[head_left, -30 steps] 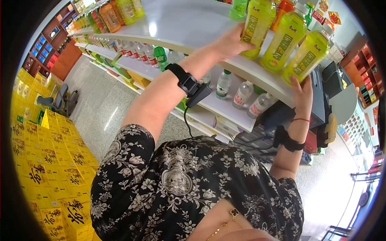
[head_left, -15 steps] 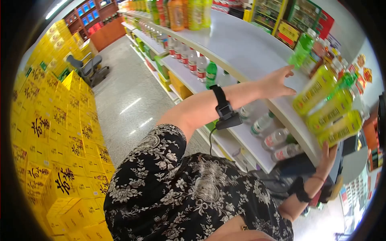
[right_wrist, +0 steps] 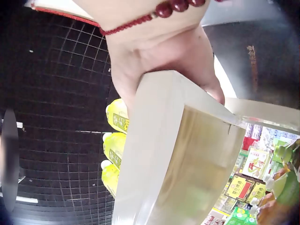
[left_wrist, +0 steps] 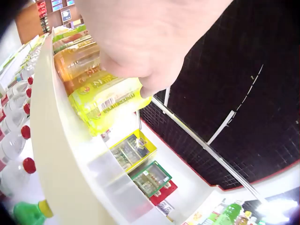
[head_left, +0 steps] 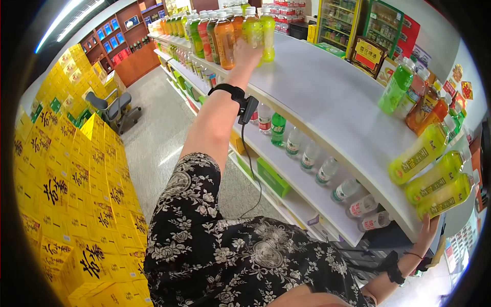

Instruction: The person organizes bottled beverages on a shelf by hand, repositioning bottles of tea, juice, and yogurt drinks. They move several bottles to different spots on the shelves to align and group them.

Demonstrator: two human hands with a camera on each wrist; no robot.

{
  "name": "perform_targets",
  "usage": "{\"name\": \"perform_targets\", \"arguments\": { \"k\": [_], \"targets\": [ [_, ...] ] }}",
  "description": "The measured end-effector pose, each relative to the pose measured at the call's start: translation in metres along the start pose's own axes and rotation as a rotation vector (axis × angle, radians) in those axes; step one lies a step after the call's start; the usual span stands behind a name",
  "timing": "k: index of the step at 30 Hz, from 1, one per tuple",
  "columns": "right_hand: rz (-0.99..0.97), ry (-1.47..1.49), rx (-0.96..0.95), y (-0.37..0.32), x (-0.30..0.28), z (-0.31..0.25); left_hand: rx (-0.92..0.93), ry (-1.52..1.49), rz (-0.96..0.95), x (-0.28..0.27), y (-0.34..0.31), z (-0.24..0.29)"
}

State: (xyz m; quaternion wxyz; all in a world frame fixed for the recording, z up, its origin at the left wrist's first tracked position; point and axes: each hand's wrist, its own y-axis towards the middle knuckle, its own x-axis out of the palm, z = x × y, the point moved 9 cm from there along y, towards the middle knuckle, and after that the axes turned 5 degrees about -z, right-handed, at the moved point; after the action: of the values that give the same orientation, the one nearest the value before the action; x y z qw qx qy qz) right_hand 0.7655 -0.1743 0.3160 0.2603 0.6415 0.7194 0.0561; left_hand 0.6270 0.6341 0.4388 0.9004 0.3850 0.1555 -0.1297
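Spanning the shelf [head_left: 322,92], hands differ: left hand [head_left: 247,54] grips a yellow bottle [head_left: 252,28], right hand [head_left: 428,231] lies straight-fingered.

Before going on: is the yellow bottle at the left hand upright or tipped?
Upright: in the head view the yellow bottle stands cap up, its lower part behind the left hand.
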Motion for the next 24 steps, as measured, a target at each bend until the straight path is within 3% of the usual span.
{"name": "perform_targets", "arguments": {
  "k": [2,6,16,24],
  "targets": [
    [0.011,-0.006,0.017,-0.001,-0.003,0.003,-0.214,0.016,-0.014,0.011,0.003,-0.025],
    [0.055,-0.023,0.046,-0.009,-0.008,0.001,-0.177,-0.003,-0.094,0.032,0.011,-0.042],
    [0.016,-0.027,0.044,-0.007,-0.003,-0.005,-0.219,0.118,-0.023,0.035,0.007,-0.048],
    [-0.039,0.168,0.021,-0.004,0.011,-0.005,-0.092,0.108,-0.026,0.030,-0.035,-0.008]
  ]
}}
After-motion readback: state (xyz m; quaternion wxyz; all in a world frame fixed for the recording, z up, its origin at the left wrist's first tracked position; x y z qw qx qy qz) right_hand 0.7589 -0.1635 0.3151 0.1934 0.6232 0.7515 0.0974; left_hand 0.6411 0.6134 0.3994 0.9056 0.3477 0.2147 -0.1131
